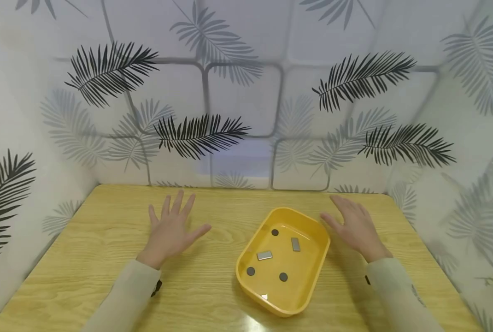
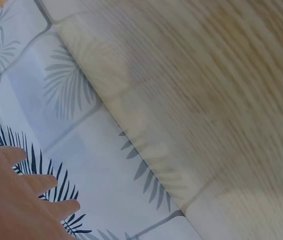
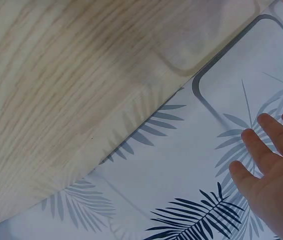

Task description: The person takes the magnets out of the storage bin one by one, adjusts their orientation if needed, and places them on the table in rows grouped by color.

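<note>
Background: leaf-print wall covering [image 1: 238, 101] beyond the yellow bin [image 1: 300, 276].
Yellow bin: set askew on the wood-grain table [image 1: 213, 258].
Bin contents: three dark discs [image 1: 283, 277] and two silvery bars [image 1: 265, 255], lying apart inside.
Left hand [image 1: 169, 233]: empty, left of the bin, fingers spread.
Right hand [image 1: 356, 228]: empty, just beside the bin's far right corner, fingers extended; well apart from the left hand.
Handling advice: pinch flat pieces by their edges, singly; steady the bin's rim.

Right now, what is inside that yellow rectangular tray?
The yellow rectangular tray holds three small, dark round discs and two small, silver-grey rectangular bars, all lying apart on its bottom. The patches directly beneath these pieces are covered from view.
</note>
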`<act>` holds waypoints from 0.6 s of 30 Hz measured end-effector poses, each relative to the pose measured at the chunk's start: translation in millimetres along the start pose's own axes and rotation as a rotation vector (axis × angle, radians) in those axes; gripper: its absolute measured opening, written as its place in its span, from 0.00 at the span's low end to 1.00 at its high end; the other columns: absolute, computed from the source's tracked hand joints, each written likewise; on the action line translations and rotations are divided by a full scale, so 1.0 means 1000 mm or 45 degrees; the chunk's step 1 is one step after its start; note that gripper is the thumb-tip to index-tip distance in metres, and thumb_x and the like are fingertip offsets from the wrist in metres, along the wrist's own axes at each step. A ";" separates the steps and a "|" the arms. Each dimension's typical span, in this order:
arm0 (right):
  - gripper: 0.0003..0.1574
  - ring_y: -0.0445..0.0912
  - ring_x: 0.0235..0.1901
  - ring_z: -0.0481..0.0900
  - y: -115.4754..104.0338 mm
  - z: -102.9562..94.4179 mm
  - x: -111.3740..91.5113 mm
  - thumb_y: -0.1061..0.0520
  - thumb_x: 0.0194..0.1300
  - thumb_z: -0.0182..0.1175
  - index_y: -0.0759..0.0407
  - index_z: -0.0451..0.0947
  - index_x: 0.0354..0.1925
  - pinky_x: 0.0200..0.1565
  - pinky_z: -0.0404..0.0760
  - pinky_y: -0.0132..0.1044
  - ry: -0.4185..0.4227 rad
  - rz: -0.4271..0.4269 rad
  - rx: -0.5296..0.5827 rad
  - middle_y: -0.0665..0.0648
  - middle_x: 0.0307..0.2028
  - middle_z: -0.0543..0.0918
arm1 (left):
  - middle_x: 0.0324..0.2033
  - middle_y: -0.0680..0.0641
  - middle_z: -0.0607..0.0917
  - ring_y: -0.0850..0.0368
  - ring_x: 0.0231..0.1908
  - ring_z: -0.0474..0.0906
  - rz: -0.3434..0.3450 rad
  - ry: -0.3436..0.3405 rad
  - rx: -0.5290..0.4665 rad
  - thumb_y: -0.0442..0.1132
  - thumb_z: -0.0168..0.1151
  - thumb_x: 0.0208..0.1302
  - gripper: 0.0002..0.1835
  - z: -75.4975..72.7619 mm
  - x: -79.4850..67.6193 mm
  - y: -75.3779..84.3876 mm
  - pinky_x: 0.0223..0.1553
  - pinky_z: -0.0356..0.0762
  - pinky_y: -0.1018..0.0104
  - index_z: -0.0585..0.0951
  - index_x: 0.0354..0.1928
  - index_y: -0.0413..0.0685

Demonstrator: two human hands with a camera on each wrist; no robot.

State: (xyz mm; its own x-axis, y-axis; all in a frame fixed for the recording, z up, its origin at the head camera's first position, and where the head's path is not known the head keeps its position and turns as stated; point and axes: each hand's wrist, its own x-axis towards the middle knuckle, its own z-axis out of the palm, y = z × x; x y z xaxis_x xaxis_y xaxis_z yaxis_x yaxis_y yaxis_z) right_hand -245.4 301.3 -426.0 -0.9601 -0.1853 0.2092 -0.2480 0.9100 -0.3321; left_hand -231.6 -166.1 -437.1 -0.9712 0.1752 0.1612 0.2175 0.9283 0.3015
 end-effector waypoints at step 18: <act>0.45 0.68 0.71 0.69 -0.014 -0.002 0.006 0.33 0.78 0.50 0.60 0.62 0.77 0.71 0.66 0.67 -0.114 -0.039 0.076 0.67 0.72 0.73 | 0.83 0.41 0.50 0.29 0.81 0.43 0.092 -0.004 -0.093 0.72 0.58 0.65 0.52 0.000 -0.022 0.023 0.72 0.28 0.18 0.54 0.83 0.56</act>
State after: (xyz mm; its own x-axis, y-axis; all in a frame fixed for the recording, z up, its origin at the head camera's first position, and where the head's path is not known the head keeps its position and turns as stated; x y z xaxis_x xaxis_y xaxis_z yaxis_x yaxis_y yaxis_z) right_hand -247.8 288.0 -418.1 -0.9589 -0.2478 0.1383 -0.2825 0.8800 -0.3818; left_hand -205.8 -148.7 -433.8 -0.9531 0.2418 0.1819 0.2932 0.8869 0.3570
